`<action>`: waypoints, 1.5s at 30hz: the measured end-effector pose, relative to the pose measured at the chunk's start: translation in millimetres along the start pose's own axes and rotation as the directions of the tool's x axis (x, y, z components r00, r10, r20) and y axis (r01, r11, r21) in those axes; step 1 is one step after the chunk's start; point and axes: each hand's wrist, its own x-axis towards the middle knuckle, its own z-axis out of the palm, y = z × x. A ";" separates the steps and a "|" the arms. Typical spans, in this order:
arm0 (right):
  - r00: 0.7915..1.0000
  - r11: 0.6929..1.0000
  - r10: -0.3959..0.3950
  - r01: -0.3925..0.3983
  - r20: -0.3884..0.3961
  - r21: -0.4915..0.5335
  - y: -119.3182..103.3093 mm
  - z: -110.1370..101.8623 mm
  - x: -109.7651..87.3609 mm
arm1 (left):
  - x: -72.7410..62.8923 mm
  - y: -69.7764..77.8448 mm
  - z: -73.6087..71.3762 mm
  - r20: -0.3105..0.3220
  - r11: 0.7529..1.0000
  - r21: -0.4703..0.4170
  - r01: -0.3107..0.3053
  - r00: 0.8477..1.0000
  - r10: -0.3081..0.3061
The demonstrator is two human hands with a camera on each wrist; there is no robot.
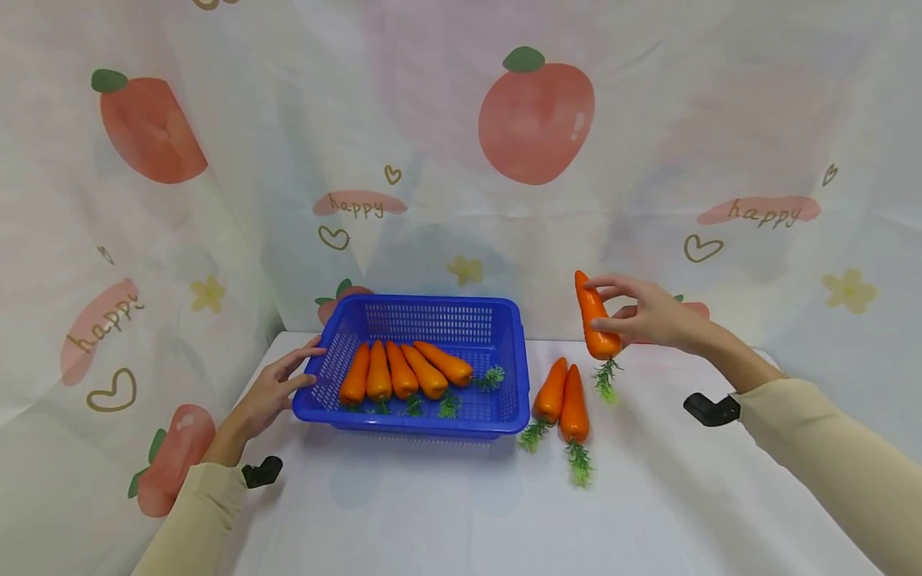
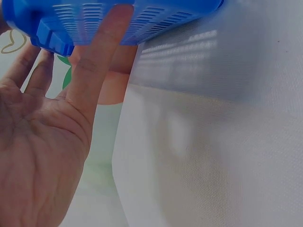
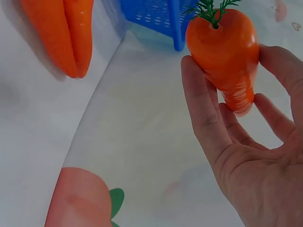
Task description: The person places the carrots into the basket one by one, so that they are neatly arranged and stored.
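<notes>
My right hand [image 1: 648,314] pinches an orange toy carrot [image 1: 592,314] between thumb and fingers, raised above the table. Its narrow tip points up and its green leafy top hangs down. In the right wrist view, the same carrot [image 3: 225,49] shows its broad end towards the camera. With fingers mostly straight, my left hand [image 1: 270,392] touches the left side of a blue plastic basket [image 1: 432,426]. The left wrist view shows the thumb [image 2: 97,61] extended against the basket's slotted wall. Several carrots [image 1: 399,372] lie side by side inside the basket, leaves towards its front.
Two more carrots, one left [image 1: 551,392] and one right [image 1: 574,404], lie together on the white table [image 1: 432,512], just right of the basket. A printed cloth [image 1: 432,160] with fruit pictures hangs behind and along the left side.
</notes>
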 end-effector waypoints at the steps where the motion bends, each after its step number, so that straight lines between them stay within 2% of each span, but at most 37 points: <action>1: 1.000 1.000 0.001 -0.001 0.002 -0.003 -1.4 1.3 1.7 | -0.1 -0.3 -0.2 0.000 1.000 -0.002 0.002 1.000 -0.002; 11: 0.999 1.000 -0.012 0.012 0.041 0.005 -17.5 19.0 31.4 | -1.0 -1.8 -0.3 0.002 1.000 -0.012 0.000 1.000 0.000; 21: 0.992 1.000 -0.024 0.025 0.124 -0.008 -36.9 49.6 79.0 | -1.1 -2.1 -1.3 0.011 1.000 -0.014 -0.010 1.000 0.010; 28: 0.980 0.998 -0.053 0.057 0.193 -0.011 -54.8 80.9 115.1 | -1.3 -0.5 -1.7 0.008 1.000 0.000 -0.008 1.000 0.008; 36: 0.972 0.999 -0.036 0.033 0.234 0.019 -74.5 120.1 146.4 | -0.5 1.5 -1.2 0.011 1.000 0.020 -0.023 1.000 0.022; 45: 0.964 0.992 -0.028 -0.006 0.264 0.126 -88.1 167.4 177.1 | -2.2 0.6 -0.9 0.002 0.999 0.032 -0.020 1.000 0.020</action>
